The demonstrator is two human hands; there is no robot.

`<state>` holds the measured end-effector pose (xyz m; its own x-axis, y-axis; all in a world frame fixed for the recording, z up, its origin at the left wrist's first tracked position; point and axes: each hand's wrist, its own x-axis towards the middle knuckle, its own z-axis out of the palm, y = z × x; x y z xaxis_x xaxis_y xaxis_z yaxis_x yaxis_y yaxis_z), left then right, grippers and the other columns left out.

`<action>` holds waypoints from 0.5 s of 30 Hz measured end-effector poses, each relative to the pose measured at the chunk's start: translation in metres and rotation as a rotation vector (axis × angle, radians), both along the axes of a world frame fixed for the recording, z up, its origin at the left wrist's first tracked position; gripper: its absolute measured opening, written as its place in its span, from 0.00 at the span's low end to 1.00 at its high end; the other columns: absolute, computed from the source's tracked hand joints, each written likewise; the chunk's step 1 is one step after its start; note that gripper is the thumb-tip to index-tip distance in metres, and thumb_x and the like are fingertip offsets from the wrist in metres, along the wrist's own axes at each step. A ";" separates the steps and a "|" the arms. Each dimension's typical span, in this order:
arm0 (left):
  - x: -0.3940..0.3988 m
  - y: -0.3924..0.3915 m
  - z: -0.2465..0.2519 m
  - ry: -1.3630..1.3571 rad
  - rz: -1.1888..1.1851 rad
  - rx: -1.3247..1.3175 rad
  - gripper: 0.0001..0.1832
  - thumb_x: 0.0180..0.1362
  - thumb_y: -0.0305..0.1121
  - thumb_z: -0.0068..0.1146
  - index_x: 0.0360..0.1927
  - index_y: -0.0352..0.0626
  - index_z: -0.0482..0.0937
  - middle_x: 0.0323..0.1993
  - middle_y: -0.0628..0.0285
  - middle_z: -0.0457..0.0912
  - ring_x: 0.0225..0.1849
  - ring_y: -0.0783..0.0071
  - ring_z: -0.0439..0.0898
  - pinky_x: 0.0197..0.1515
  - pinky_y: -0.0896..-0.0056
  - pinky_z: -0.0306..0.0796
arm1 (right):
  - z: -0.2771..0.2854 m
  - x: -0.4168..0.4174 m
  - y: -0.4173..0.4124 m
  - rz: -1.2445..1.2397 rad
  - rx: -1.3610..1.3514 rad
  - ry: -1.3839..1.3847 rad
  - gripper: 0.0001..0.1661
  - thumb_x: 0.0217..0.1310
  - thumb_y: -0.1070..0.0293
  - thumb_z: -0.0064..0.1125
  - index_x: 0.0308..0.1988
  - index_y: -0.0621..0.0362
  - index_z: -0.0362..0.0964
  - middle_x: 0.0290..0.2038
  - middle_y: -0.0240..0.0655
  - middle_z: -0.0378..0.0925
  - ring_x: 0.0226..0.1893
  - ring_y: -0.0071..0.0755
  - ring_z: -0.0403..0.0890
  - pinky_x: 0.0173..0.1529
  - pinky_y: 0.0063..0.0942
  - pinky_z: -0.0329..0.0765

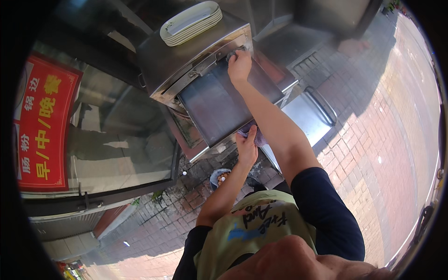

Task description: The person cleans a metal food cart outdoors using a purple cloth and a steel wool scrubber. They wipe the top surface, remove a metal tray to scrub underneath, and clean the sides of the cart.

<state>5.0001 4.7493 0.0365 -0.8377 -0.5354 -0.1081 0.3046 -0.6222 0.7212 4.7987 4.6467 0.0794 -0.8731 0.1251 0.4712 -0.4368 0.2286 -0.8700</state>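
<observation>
A stainless-steel drawer steamer (196,70) stands before me, with a flat metal drawer tray (220,105) pulled out toward me. My right hand (240,68) reaches over the tray and grips a dark metal scouring pad (233,53) against the steamer's front, by the right end of the drawer opening. A folded purple cloth (259,137) is in my left hand (247,148), held against the tray's near edge, with the thumb on top. Above the opening is a long metal flap with a handle (204,68). My right fingers partly hide the pad.
Stacked oval plates (190,24) rest on the steamer's top. A metal side shelf (308,115) with a rail juts out at right. Below, a bucket (216,173) holding eggshells or similar stands on the brick paving (189,199). A glass panel with a red sign (49,126) is at left.
</observation>
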 end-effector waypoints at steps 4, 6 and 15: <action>0.008 -0.004 -0.019 0.020 -0.045 0.015 0.11 0.59 0.23 0.49 0.45 0.36 0.69 0.40 0.63 0.77 0.39 0.78 0.76 0.40 0.78 0.72 | -0.003 0.057 -0.020 0.245 0.056 -0.012 0.07 0.45 0.76 0.55 0.31 0.61 0.73 0.33 0.43 0.70 0.35 0.51 0.73 0.40 0.38 0.71; 0.009 -0.001 -0.012 0.008 -0.013 0.030 0.10 0.58 0.22 0.50 0.43 0.35 0.70 0.39 0.63 0.77 0.40 0.78 0.76 0.41 0.77 0.71 | -0.003 0.043 -0.011 0.154 -0.042 -0.034 0.06 0.46 0.78 0.56 0.30 0.62 0.73 0.32 0.44 0.70 0.33 0.51 0.73 0.39 0.37 0.71; 0.011 -0.006 -0.039 0.038 -0.116 0.085 0.14 0.60 0.36 0.49 0.46 0.41 0.68 0.41 0.62 0.76 0.38 0.74 0.78 0.36 0.69 0.75 | -0.003 0.077 -0.035 0.254 -0.104 -0.099 0.05 0.45 0.78 0.58 0.26 0.65 0.70 0.30 0.42 0.71 0.29 0.44 0.74 0.37 0.31 0.71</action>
<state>5.0108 4.7434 -0.0030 -0.8977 -0.4252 -0.1157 0.2536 -0.7133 0.6533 4.8755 4.6114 0.0760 -0.9237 -0.0602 0.3783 -0.3805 0.0306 -0.9243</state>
